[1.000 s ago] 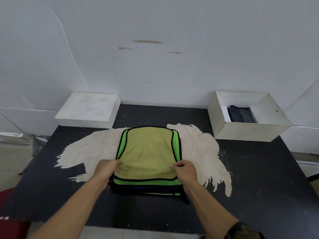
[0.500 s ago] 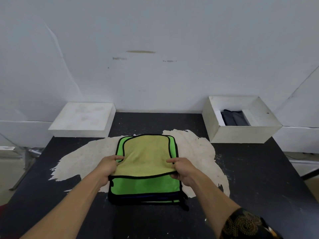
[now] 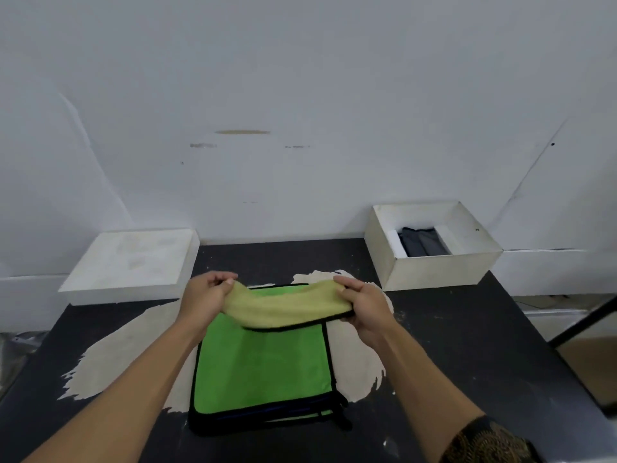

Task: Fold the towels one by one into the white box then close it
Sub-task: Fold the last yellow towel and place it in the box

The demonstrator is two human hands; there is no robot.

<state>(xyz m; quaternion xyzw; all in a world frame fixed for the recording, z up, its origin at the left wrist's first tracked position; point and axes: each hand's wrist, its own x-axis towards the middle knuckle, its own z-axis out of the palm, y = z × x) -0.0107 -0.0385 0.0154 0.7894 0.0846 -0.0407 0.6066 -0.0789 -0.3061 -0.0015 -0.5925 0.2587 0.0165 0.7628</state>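
**Yellow towel lifted over the stack, one dark towel in the open box**

The left hand [image 3: 205, 295] and the right hand [image 3: 365, 304] each pinched a side of the yellow towel [image 3: 283, 309], fingers closed on the cloth, holding it doubled over and sagging between them above the far half of the towel stack. Directly below lay the green towel [image 3: 263, 365], flat and edged in black, as the top of a stack [image 3: 267, 417] whose lower layers showed only as thin black, blue and green edges at the near side. The stack rested on the black table [image 3: 467, 362], over a pale worn patch [image 3: 127, 355] in its surface.

At the far right corner of the table, against the wall, stood the white box [image 3: 437, 272], open at the top. Inside it lay a dark grey folded towel [image 3: 422, 242], with bare white floor visible on either side of it. At the far left corner sat a flat white lid [image 3: 133, 259], well apart from the box, nothing on it.

A patterned dark sleeve [image 3: 484, 442] covered the right forearm near the bottom edge.
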